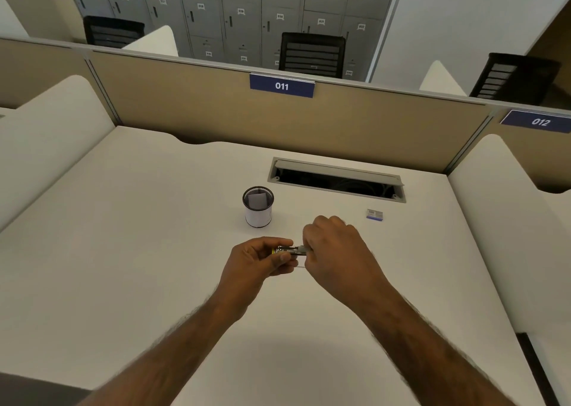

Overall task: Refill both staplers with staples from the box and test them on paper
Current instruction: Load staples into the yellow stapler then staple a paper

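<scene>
A small metal stapler (289, 249) with a yellow edge is held above the white desk (139, 251) in the middle of the view. My left hand (262, 259) grips its left end, fingers curled round it. My right hand (335, 246) holds the stapler's right end, and its fingertips are hidden behind the knuckles. A small staple box (374, 214) lies on the desk to the right, beyond my right hand. A black mesh cup (258, 210) with folded white paper inside stands just beyond my left hand.
An open cable slot (336, 179) is set into the desk at the back. A tan partition (185, 106) with a blue "011" sign closes the far edge. White side dividers flank the desk left and right. Black chairs and grey lockers stand behind.
</scene>
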A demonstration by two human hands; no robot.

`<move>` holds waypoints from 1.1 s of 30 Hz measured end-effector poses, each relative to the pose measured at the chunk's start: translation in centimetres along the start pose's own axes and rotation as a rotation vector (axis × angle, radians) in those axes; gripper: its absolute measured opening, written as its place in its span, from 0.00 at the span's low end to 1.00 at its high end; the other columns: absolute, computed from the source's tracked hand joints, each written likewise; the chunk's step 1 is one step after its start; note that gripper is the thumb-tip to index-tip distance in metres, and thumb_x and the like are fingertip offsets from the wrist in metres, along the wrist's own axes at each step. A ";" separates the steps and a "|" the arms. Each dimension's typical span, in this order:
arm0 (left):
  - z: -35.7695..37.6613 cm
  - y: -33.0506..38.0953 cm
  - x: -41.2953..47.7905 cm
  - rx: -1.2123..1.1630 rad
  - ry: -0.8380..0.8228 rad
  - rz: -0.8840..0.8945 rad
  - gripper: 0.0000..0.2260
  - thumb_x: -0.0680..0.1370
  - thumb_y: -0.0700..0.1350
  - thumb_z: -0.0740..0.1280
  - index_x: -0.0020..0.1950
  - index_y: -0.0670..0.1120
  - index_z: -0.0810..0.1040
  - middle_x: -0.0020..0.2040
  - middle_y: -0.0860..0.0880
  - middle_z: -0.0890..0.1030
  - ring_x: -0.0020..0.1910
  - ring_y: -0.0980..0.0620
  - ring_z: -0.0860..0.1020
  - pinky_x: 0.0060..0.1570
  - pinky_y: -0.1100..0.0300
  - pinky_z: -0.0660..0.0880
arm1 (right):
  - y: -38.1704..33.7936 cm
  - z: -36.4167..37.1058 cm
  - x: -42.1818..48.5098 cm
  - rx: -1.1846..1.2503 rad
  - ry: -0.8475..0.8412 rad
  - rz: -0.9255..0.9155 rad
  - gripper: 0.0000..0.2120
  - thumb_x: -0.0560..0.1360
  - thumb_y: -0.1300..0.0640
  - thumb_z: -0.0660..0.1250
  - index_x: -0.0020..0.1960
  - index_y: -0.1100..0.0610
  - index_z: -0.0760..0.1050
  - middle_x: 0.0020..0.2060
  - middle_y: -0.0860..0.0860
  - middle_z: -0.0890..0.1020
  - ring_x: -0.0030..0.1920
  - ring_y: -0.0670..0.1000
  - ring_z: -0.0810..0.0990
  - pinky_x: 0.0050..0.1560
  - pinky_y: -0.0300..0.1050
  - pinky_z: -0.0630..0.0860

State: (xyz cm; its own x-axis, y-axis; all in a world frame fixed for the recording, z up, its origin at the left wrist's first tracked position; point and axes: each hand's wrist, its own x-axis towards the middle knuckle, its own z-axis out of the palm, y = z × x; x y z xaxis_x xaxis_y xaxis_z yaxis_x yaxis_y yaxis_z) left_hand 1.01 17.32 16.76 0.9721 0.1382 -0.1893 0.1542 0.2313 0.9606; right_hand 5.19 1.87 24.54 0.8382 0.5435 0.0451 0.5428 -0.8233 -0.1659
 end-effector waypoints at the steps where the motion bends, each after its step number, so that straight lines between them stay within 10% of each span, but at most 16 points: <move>1: 0.0 0.1 0.0 -0.007 0.002 0.003 0.09 0.77 0.33 0.70 0.54 0.42 0.84 0.46 0.38 0.86 0.47 0.39 0.86 0.52 0.49 0.83 | 0.0 0.0 0.0 -0.010 -0.010 0.000 0.05 0.80 0.57 0.59 0.52 0.54 0.73 0.48 0.51 0.76 0.44 0.48 0.68 0.44 0.44 0.65; 33: 1.1 1.2 0.0 -0.085 0.012 -0.007 0.08 0.77 0.34 0.69 0.55 0.41 0.83 0.47 0.38 0.86 0.47 0.39 0.86 0.51 0.50 0.83 | 1.8 0.2 -0.5 -0.023 0.110 -0.089 0.07 0.78 0.54 0.66 0.51 0.53 0.81 0.47 0.51 0.82 0.46 0.52 0.76 0.47 0.50 0.75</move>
State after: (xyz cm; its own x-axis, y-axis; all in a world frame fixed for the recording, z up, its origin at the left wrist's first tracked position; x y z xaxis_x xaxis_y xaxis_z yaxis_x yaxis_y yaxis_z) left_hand 1.35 16.57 18.13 0.9689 0.1476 -0.1985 0.1446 0.3130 0.9387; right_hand 5.77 0.11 24.00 0.7868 0.5942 0.1669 0.6151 -0.7770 -0.1337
